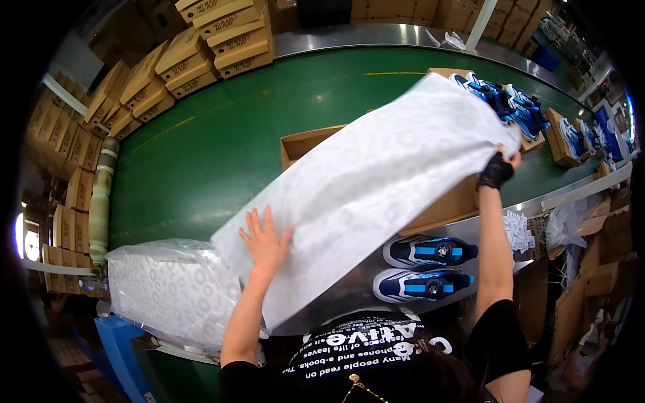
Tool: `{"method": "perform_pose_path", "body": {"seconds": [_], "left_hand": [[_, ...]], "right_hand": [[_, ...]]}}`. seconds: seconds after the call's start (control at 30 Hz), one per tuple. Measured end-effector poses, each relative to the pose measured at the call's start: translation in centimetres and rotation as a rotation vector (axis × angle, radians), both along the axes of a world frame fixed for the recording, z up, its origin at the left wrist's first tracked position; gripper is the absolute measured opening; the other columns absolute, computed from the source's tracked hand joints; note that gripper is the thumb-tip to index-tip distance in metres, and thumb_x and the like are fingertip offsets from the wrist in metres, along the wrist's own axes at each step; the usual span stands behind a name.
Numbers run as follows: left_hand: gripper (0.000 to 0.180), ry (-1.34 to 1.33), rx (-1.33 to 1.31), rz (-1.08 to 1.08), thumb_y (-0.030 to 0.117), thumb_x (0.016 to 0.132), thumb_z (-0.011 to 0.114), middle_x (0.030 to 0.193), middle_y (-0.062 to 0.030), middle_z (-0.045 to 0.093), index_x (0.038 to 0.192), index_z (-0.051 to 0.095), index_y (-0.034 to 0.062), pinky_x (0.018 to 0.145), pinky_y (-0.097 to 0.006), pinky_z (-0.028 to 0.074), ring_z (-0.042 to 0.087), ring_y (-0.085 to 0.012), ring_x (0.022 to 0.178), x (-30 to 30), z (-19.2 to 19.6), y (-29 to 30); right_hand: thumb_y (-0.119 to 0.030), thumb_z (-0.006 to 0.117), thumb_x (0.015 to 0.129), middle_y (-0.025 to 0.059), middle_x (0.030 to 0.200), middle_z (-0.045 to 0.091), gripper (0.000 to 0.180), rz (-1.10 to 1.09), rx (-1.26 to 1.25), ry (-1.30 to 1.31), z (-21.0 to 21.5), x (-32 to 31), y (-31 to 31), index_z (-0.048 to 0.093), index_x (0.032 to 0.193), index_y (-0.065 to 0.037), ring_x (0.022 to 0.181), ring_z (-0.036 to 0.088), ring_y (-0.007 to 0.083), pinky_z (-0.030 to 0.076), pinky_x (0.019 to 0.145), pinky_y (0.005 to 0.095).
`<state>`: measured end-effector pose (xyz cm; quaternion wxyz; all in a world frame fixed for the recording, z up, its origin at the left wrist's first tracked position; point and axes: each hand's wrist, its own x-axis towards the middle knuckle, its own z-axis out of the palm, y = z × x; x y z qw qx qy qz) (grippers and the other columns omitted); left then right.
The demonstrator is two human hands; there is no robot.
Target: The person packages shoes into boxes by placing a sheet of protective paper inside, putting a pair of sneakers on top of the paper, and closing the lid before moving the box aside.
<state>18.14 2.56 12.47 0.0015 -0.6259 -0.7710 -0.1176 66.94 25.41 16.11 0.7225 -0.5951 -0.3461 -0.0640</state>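
Note:
A long white sheet of wrapping paper (363, 181) with a faint grey pattern stretches slantwise before me. My bare left hand (266, 243) lies on its near left part, fingers spread. At the far right end, my right hand (497, 169), in a black fingerless glove, is closed on the paper's edge. Beneath the sheet is an open cardboard box (457, 205), mostly covered, so its inside is largely hidden. Close to the box's near side, two navy and blue sneakers (430, 251) rest on a metal ledge. A plastic-wrapped stack of patterned paper (171, 279) sits at left.
Behind the sheet runs a green conveyor belt (228, 127). Closed shoe boxes (181, 64) are piled at the far left. Further boxes with blue sneakers (531, 111) stand on the belt at right. Crumpled white paper (516, 232) lies right of my forearm.

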Motion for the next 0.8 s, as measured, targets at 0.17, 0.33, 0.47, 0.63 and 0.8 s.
{"method": "perform_pose_path", "body": {"seconds": [0.17, 0.33, 0.47, 0.63, 0.8], "left_hand": [[0.087, -0.343, -0.043, 0.375, 0.052, 0.074, 0.054, 0.13, -0.0289, 0.023, 0.13, 0.019, -0.0044, 0.097, -0.046, 0.023, 0.026, -0.0383, 0.12, -3.6, -1.9, 0.9], [0.073, -1.263, -0.36, 0.499, 0.051, 0.076, 0.054, 0.111, -0.0198, 0.051, 0.115, 0.043, -0.0092, 0.087, -0.03, 0.038, 0.051, -0.0239, 0.101, -6.7, -3.4, 1.5], [0.053, -1.597, -0.453, 0.296, 0.034, 0.076, 0.062, 0.097, -0.0121, 0.058, 0.105, 0.051, -0.0093, 0.075, -0.028, 0.044, 0.056, -0.0188, 0.085, -4.6, -3.1, 2.2], [0.034, -1.415, -0.131, 0.17, 0.022, 0.08, 0.059, 0.091, -0.0085, 0.061, 0.099, 0.056, -0.0056, 0.07, -0.027, 0.044, 0.056, -0.0144, 0.08, -5.9, -4.8, 3.0], [0.034, -0.926, 0.07, 0.017, 0.023, 0.081, 0.056, 0.09, -0.0135, 0.062, 0.096, 0.056, -0.0075, 0.072, -0.029, 0.043, 0.057, -0.0169, 0.08, -9.7, -2.3, 5.1]], "right_hand": [[-0.023, 0.07, 0.068, 0.0198, 0.093, 0.057, 0.059, -0.311, -0.152, 0.158, -0.1, 5.9, -5.8, 0.041, 0.113, 0.0, 0.08, 0.057, 0.0292, 0.045, 0.068, 0.0371], [-0.042, 0.068, 0.067, 0.0144, 0.106, 0.048, 0.086, 0.103, -0.628, 0.777, -0.5, 6.7, -11.0, 0.022, 0.129, -0.005, 0.081, 0.051, 0.0228, 0.041, 0.058, 0.0334], [-0.019, 0.06, 0.078, 0.0042, 0.096, 0.052, 0.04, 0.313, -0.568, -0.329, -2.0, 5.2, -19.2, 0.044, 0.112, -0.005, 0.077, 0.049, 0.0129, 0.041, 0.067, 0.0252], [-0.03, 0.066, 0.067, 0.0082, 0.067, 0.057, 0.024, 1.37, -1.075, -0.91, 3.4, -4.1, -28.6, 0.057, 0.066, -0.007, 0.062, 0.053, 0.0224, 0.038, 0.076, 0.0353], [-0.025, 0.058, 0.074, 0.0075, 0.051, 0.048, 0.029, 1.167, -0.967, -1.412, -0.6, -4.4, -29.5, 0.045, 0.053, -0.01, 0.054, 0.049, 0.0217, 0.036, 0.069, 0.0328]]}}
